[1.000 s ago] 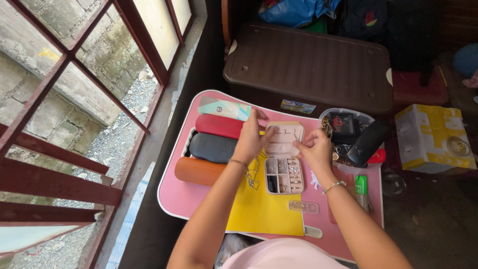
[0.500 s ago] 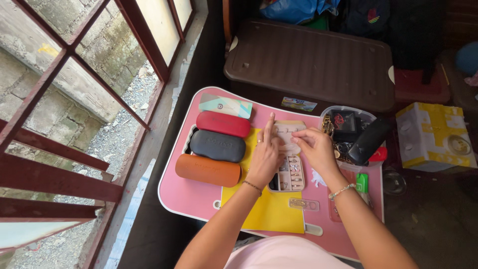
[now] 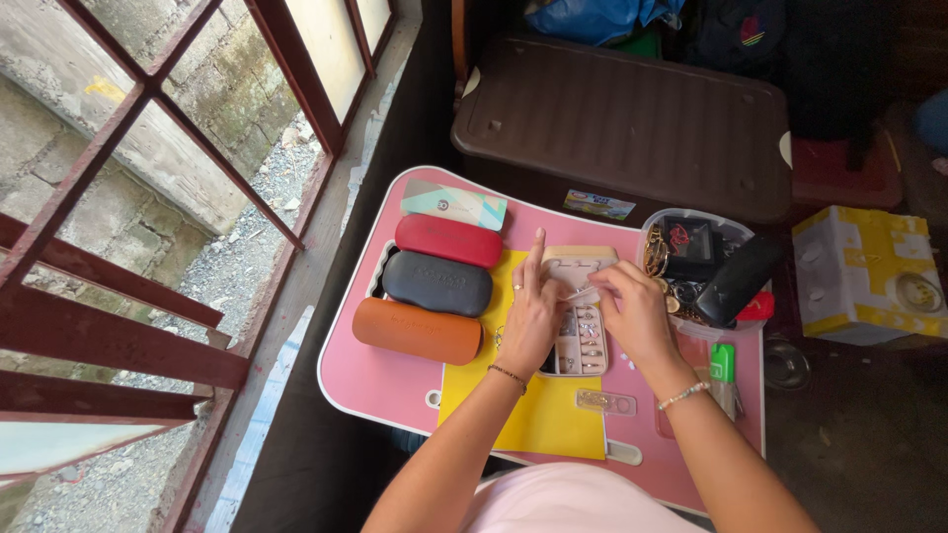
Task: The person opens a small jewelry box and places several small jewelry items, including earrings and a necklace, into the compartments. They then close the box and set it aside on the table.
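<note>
Your left hand (image 3: 533, 318) and right hand (image 3: 632, 311) met over the open jewellery box (image 3: 583, 341) mid-worktop, fingers pinched on something thin; compartments were already partly filled.

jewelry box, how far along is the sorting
Done: the open jewelry box already has small pieces in its compartments. In hand: left hand and right hand work a thin piece over it. Left: jewelry in the clear tub.
</note>
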